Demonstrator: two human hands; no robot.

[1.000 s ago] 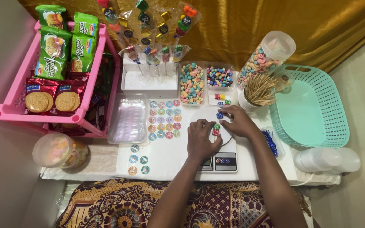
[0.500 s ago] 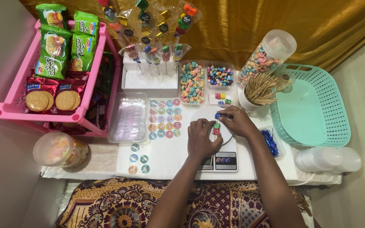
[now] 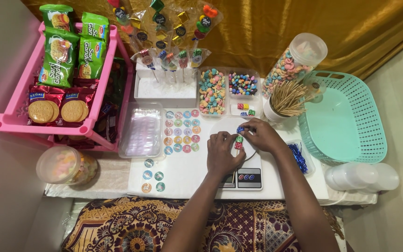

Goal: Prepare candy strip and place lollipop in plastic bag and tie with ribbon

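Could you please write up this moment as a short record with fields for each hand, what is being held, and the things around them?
left hand: on the white kitchen scale, fingers touching a red and a green sweet
right hand: beside the left, fingers pinching a blue sweet
sweets: small, lined up between the two hands
left of hands: sheet of round stickers, clear lidded box
behind hands: trays of coloured sweets, cup of wooden sticks
right side: teal basket
far left: pink rack with biscuit packs
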